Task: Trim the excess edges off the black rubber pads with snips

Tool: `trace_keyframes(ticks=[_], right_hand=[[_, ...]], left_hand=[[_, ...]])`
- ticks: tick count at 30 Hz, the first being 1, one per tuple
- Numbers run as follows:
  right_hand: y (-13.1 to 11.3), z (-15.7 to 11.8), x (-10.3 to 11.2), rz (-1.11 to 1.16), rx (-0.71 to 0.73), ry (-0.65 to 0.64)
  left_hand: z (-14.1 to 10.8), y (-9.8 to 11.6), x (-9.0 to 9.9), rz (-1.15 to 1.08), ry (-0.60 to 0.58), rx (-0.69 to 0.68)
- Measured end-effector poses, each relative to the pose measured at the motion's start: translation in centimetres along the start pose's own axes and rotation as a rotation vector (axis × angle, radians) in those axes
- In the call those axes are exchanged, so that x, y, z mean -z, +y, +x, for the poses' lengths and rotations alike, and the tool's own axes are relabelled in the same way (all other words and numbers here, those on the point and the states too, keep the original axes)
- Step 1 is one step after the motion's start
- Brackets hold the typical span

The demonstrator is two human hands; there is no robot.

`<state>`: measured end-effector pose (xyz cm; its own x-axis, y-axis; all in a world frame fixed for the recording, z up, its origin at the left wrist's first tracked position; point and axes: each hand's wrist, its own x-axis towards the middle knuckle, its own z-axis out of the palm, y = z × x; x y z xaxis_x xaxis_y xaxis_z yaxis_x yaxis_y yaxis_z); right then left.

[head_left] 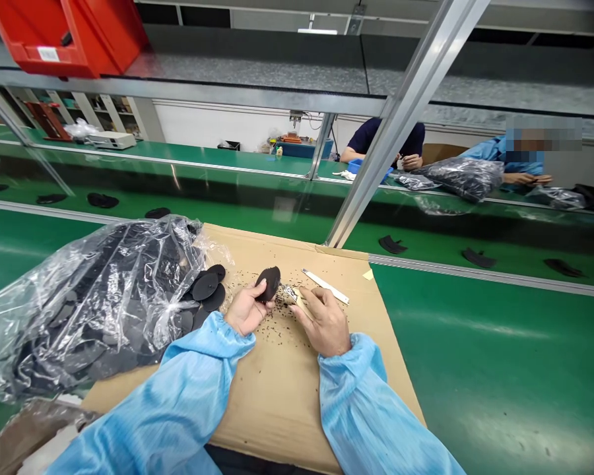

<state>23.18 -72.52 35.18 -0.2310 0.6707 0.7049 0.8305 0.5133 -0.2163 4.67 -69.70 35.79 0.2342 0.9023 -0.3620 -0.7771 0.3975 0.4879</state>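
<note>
My left hand (249, 309) is closed around a black round plastic part (268, 284), its disc tilted up toward my right hand. In my right hand (327, 321) is a pair of nippers (291, 292) with pale handles, its metal jaws close to the part's right edge; whether they touch I cannot tell. Small black scraps (280, 323) are scattered on the cardboard sheet (262, 409) beneath both hands. A white knife-like tool (325, 285) lies beyond my right hand. Several loose black discs (205, 286) lie left of my left hand, by the mouth of a clear plastic bag (129, 290) full of similar parts.
A metal post (376, 145) rises just beyond the cardboard. Behind it runs a green conveyor belt (287, 204) carrying spaced black parts (393, 245). A red bin (74, 39) sits on the overhead shelf. Two people work across the line, near a bag of dark parts (468, 177).
</note>
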Motion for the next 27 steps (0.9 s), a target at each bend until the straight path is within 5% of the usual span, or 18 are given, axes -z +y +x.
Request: trace_keyframes(ticks=[15, 20, 27], right_hand=[[-0.05, -0.11, 0.02, -0.031, -0.015, -0.009], [-0.31, -0.09, 0.10, 0.205, -0.176, 0.017], [-0.26, -0.17, -0.27, 0.339, -0.328, 0.017]], left_hand=[[0.04, -0.12, -0.12, -0.008, 0.011, -0.019], [-0.04, 0.02, -0.08, -0.046, 0.027, -0.057], [0.32, 0.02, 0.23, -0.010, -0.101, -0.133]])
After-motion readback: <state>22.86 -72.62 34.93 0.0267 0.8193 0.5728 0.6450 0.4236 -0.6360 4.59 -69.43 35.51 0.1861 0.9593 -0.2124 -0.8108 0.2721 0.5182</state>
